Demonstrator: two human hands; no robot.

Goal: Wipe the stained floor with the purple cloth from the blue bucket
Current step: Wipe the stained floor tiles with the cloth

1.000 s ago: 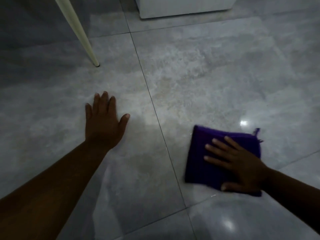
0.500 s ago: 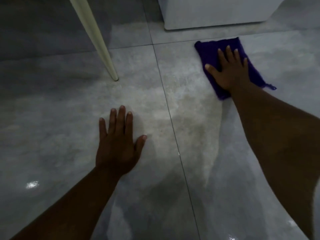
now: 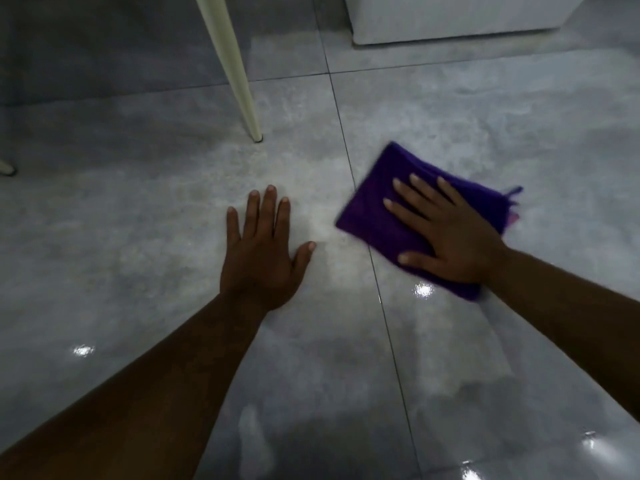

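A folded purple cloth [image 3: 372, 209] lies flat on the grey tiled floor [image 3: 138, 209], just right of a tile joint. My right hand [image 3: 450, 233] presses down on it with fingers spread, covering its right half. My left hand [image 3: 265, 251] rests palm down on the floor left of the joint, fingers apart, holding nothing. A pale, dull patch of floor [image 3: 322, 188] spreads between and above the two hands. The blue bucket is not in view.
A cream furniture leg [image 3: 239, 84] stands on the floor behind my left hand. Another leg tip [image 3: 6, 168] shows at the left edge. A white cabinet or appliance base [image 3: 450, 19] sits at the top right. The near tiles shine wet.
My right hand has slid the cloth from beside the white base back toward me and leftward, near the tile joint. My left hand stays planted on the floor.
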